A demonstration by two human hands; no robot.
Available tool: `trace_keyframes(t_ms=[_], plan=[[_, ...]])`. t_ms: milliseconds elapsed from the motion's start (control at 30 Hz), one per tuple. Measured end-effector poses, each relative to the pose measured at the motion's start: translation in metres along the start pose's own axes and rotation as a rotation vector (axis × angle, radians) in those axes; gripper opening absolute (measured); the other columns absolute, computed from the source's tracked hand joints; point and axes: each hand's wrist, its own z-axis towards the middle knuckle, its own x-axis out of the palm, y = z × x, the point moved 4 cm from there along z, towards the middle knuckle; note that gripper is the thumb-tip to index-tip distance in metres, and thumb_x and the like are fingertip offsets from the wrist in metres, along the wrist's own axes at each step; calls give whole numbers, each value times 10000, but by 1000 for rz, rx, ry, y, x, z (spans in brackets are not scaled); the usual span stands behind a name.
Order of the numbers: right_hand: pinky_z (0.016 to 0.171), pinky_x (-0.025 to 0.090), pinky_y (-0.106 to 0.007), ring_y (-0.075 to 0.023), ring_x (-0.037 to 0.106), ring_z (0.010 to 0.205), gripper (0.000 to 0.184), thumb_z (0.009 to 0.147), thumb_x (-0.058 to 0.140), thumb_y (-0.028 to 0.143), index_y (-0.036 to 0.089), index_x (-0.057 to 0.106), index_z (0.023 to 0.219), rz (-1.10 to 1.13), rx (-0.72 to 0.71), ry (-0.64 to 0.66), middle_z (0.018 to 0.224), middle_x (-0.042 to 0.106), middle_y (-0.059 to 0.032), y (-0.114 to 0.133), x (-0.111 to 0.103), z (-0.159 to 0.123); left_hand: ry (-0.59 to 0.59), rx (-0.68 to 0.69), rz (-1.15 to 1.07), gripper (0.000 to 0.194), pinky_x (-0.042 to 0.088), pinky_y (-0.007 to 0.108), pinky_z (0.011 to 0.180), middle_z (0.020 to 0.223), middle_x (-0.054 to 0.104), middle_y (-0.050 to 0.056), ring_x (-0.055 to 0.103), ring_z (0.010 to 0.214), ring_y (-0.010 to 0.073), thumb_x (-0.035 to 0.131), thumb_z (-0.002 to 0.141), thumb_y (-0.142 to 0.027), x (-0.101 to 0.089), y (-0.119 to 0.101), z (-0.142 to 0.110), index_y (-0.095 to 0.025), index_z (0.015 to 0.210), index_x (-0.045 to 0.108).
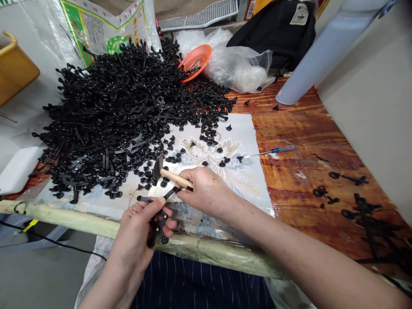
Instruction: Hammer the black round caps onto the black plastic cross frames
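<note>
My right hand (201,186) is closed round the wooden handle of a small hammer (175,178), its dark metal head tilted above the sheet. In my left hand (141,221), closed near the table's front edge, is a black jointed plastic linkage (159,223) with round ends and several arms. One arm of it reaches up to the fingers of my right hand; whether they grip it, I cannot tell. Small black round plugs (165,176) lie just beyond the hammer on the patterned sheet (254,180). A large heap of like black parts (122,103) rises behind, on the left.
A blue-handled screwdriver (283,149) lies to the right. An orange dish (196,63) leans on the heap beside clear plastic bags (244,71). A pale pipe (325,51) stands at the back right. More black parts (367,219) lie at the far right, and a padded bar (96,224) edges the table.
</note>
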Motion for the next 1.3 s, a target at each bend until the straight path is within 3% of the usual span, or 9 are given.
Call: trace_keyframes(t_ms=[167,300,467,600,733,967,1133,1233,1300], plan=[[500,288,-225,-100,456,544,87,740,620,168,216,614,812,10,-71,4,623,532,58,11,-15,-4,-55,44,-20,220,411,174,343,402,632,56,532,321,112,738,635,-263,3,-2,-2,-120,504,636],[542,344,-228,-113,497,586,151,932,492,312,224,567,1028,71,-188,-61,689,551,48,22,-43,-20,-70,102,-38,213,428,201,327,433,632,17,548,341,131,763,605,-277,5,-2,-2,-140,530,618],[565,408,-259,-152,580,617,271,992,364,301,223,573,1146,-79,-171,50,723,628,2,12,-45,-44,-74,136,-48,240,426,220,297,443,613,-3,538,330,135,766,578,-293,7,-4,-2,-147,522,583],[657,499,-307,-194,669,772,366,989,354,255,260,499,1325,-130,-172,37,1005,713,-57,1,-39,-55,-83,172,-39,240,421,224,285,464,609,-16,536,327,136,756,588,-298,8,-6,-4,-155,558,565],[795,535,-330,-206,664,971,445,983,372,219,270,394,1424,-79,-273,-89,1295,597,-72,3,-45,-63,-71,190,-9,256,420,219,293,484,596,-28,539,341,130,745,631,-307,8,-7,-5,-164,587,537],[688,572,-399,-249,704,821,438,971,359,213,217,436,1402,-256,-262,-17,1088,704,-114,-2,-38,-64,-64,214,12,270,403,200,278,472,598,-30,540,330,126,748,643,-323,4,-6,-2,-164,594,535],[705,557,-323,-201,696,812,471,970,390,181,263,370,1433,-154,-382,-191,1132,689,-83,8,-47,-68,-49,214,36,253,412,206,288,486,600,-35,548,339,127,731,667,-319,3,-7,0,-168,613,536],[594,553,-359,-227,690,659,446,961,376,187,223,425,1403,-297,-334,-88,970,729,-100,5,-37,-66,-30,197,63,247,408,208,297,478,601,-32,542,333,124,712,687,-314,3,-7,0,-172,612,524],[598,555,-382,-246,699,686,424,963,366,209,220,464,1376,-358,-281,-20,999,725,-110,2,-33,-64,-30,184,72,241,402,208,299,469,599,-31,537,325,123,702,695,-310,2,-6,2,-175,618,518]])
